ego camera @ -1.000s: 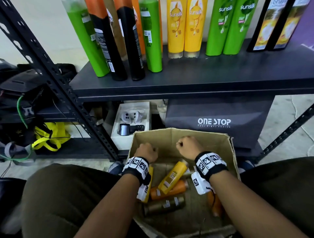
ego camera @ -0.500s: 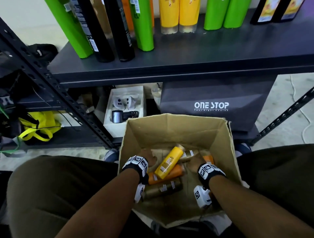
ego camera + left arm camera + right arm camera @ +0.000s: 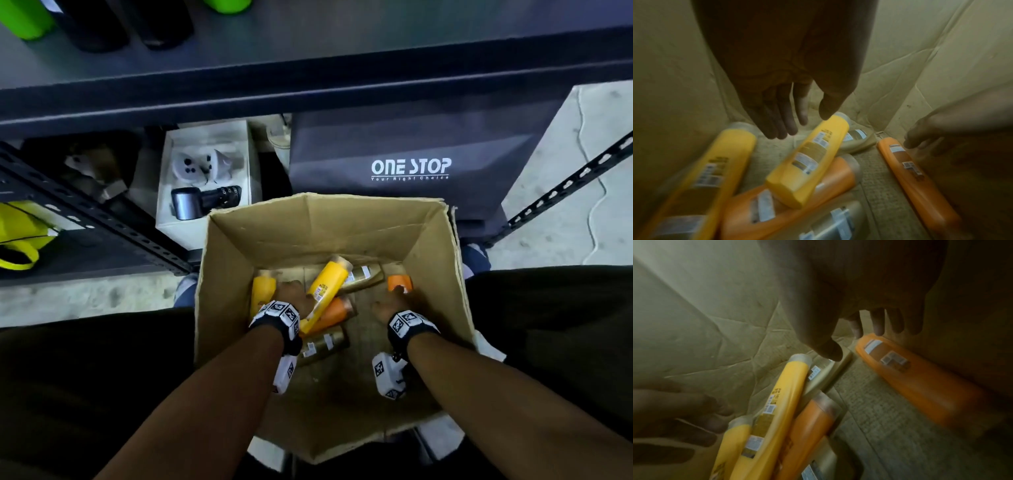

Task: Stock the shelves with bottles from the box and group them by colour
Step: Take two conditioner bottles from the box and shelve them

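Bottles, yellow & orange plastic, are seen lying flat in brown cardboard box. Orange bottle lies lengthwise just under right hand; yellow bottle under left hand. Both hands spread, nothing grasped.

Pale, perhaps concrete floor beneath dark metal racking.

Creased matt cardboard box w/ glossy smooth plastic bottles

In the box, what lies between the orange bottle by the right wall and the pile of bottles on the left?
Only bare cardboard floor between the orange bottle and the pile, clearest in the left wrist view.
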`<state>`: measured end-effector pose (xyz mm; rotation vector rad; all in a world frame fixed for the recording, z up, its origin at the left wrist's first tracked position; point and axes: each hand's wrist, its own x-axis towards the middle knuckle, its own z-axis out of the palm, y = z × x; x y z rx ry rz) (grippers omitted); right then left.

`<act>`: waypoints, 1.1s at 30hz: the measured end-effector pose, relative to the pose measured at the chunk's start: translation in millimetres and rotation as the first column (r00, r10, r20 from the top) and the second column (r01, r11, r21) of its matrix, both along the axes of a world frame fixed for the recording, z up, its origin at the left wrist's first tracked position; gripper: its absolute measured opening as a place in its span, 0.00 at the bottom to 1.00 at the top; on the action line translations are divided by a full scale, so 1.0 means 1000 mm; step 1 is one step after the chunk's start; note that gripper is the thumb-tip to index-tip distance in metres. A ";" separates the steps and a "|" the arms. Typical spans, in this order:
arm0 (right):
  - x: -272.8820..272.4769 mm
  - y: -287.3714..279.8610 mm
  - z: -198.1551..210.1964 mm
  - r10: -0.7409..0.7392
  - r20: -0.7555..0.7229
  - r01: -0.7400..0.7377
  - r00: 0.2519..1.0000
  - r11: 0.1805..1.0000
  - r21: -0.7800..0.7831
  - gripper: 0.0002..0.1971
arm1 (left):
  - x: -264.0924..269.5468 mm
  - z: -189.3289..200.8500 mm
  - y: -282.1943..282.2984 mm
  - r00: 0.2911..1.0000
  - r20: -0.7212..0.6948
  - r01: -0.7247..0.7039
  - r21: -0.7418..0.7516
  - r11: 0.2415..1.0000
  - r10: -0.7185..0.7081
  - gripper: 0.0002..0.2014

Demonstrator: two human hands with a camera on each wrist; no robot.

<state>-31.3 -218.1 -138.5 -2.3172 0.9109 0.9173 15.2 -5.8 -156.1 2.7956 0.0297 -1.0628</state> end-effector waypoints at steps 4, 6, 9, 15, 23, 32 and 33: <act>-0.002 -0.001 -0.021 -0.173 -0.079 0.181 0.982 0.977 0.111 0.37 | 0.001 -0.018 -0.017 0.999 0.020 -0.030 0.013 0.999 0.030 0.30; -0.004 0.001 -0.033 -0.170 -0.069 0.178 0.983 0.976 0.126 0.38 | 0.000 -0.028 -0.021 0.996 0.009 -0.085 -0.015 0.996 0.085 0.34; -0.011 0.005 -0.041 -0.186 -0.089 0.189 0.978 0.982 0.025 0.45 | -0.003 -0.041 -0.025 0.990 -0.026 -0.143 -0.067 0.988 0.141 0.40; -0.011 -0.002 -0.056 -0.298 -0.024 0.295 0.954 0.952 -0.085 0.42 | -0.004 -0.056 -0.026 0.992 -0.035 -0.127 -0.087 0.988 0.124 0.42; -0.019 -0.003 -0.067 -0.257 -0.070 0.253 0.964 0.965 -0.067 0.52 | 0.005 -0.062 0.007 0.986 -0.021 -0.164 -0.012 0.986 0.164 0.42; -0.011 0.001 -0.084 -0.262 -0.269 0.283 0.927 0.958 0.041 0.50 | 0.002 -0.069 0.016 0.962 0.024 -0.273 0.106 0.956 0.272 0.38; -0.012 0.003 -0.086 -0.258 -0.279 0.284 0.925 0.957 0.053 0.47 | 0.000 -0.070 0.014 0.964 0.066 -0.265 0.091 0.960 0.259 0.38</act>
